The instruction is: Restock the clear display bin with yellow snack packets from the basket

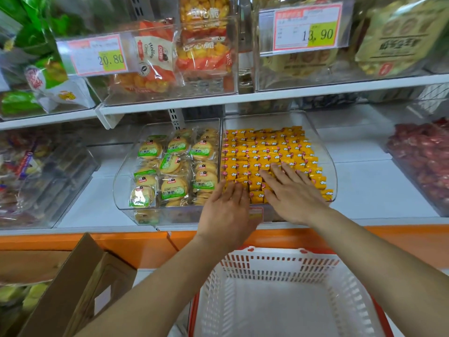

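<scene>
The clear display bin (329,166) on the middle shelf holds several rows of small yellow snack packets (262,147). My left hand (227,210) lies flat, fingers spread, on the packets at the bin's front left corner. My right hand (295,193) rests palm down on the front rows just to the right of it, fingers apart. Neither hand holds a packet. Below the shelf stands the white basket (281,266) with an orange-red rim; no packets show inside it.
A second clear bin (121,190) of round biscuits in green-labelled wrappers adjoins on the left. A bin of red packets (422,161) sits at right. An open cardboard box (80,283) stands at lower left. Upper-shelf bins carry price tags (306,27).
</scene>
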`<action>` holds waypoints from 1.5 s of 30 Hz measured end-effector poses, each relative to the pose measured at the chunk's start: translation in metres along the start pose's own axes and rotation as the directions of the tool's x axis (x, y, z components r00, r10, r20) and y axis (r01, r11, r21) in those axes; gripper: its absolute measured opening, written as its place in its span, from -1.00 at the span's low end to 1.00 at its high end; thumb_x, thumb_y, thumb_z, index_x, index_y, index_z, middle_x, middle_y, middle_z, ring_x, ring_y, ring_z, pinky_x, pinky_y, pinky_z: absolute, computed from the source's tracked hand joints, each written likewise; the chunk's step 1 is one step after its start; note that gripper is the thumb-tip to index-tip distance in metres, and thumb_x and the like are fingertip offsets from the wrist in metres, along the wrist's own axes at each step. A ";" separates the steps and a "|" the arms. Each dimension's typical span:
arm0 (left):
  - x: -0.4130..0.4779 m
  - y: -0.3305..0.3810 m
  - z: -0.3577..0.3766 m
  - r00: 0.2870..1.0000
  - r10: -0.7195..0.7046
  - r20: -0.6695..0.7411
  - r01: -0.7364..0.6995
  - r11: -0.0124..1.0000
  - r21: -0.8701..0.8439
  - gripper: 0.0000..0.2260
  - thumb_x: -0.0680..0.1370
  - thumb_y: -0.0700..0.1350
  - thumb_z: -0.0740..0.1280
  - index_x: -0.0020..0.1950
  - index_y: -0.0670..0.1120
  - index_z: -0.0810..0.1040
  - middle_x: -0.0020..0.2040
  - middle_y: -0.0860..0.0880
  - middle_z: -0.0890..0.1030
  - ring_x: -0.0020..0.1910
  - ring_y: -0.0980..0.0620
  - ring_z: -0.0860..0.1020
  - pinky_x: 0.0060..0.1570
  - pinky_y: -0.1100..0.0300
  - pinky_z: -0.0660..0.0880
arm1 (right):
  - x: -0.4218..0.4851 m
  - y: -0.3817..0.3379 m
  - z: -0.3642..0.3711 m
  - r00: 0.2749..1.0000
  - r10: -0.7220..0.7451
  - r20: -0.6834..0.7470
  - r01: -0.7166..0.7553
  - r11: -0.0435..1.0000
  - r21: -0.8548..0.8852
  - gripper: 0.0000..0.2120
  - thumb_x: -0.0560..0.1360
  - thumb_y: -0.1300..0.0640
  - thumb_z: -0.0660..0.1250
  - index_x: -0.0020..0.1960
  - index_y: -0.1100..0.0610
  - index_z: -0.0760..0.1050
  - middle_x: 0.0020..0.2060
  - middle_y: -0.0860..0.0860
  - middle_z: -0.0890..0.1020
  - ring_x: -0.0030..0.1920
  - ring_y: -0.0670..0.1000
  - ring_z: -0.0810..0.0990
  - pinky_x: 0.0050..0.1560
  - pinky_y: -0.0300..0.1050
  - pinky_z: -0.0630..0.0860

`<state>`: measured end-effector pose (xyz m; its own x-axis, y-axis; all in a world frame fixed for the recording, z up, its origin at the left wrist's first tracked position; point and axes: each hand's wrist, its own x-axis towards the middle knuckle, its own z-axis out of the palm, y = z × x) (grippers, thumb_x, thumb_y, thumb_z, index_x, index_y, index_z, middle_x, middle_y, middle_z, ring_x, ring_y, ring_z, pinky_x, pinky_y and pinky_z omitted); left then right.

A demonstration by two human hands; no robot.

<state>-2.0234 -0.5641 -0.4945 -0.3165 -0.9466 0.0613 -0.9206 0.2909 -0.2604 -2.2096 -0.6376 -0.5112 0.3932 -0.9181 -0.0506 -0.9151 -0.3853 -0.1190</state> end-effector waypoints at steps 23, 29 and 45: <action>0.116 0.002 0.021 0.979 -0.170 0.114 0.197 0.932 -0.303 -0.44 0.68 0.25 -0.20 0.66 0.11 -0.10 0.69 0.00 -0.11 0.66 -0.11 -0.15 0.57 -0.22 -0.16 | 0.044 0.025 -0.010 0.973 0.213 -0.085 -0.210 0.977 0.047 -0.41 0.62 -0.28 -0.26 0.62 -0.14 -0.17 0.62 0.00 -0.16 0.60 0.08 -0.26 0.56 0.16 -0.22; 0.104 0.007 -0.005 0.975 -0.201 0.094 0.222 0.904 -0.366 -0.47 0.72 0.17 -0.15 0.67 0.05 -0.09 0.69 -0.02 -0.06 0.66 -0.12 -0.12 0.60 -0.17 -0.09 | 0.024 0.019 -0.024 0.950 0.198 -0.240 -0.169 0.976 0.137 -0.46 0.67 -0.18 -0.14 0.60 -0.04 0.10 0.61 0.03 0.09 0.61 0.10 -0.04 0.58 0.15 -0.06; 0.084 0.015 0.017 0.967 -0.148 0.209 0.211 0.922 -0.324 -0.48 0.70 0.23 -0.10 0.65 0.19 -0.12 0.68 -0.01 -0.18 0.64 -0.18 -0.21 0.56 -0.21 -0.13 | -0.002 0.016 -0.012 0.980 0.195 0.040 -0.198 0.976 0.088 -0.43 0.64 -0.27 -0.18 0.60 -0.20 -0.23 0.60 -0.02 -0.28 0.58 0.08 -0.32 0.55 0.15 -0.23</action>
<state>-2.0602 -0.6413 -0.5096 -0.1220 -0.9871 -0.1041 -0.9899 0.1133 0.0854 -2.2257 -0.6431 -0.5007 0.2102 -0.9712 -0.1123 -0.9633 -0.1862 -0.1933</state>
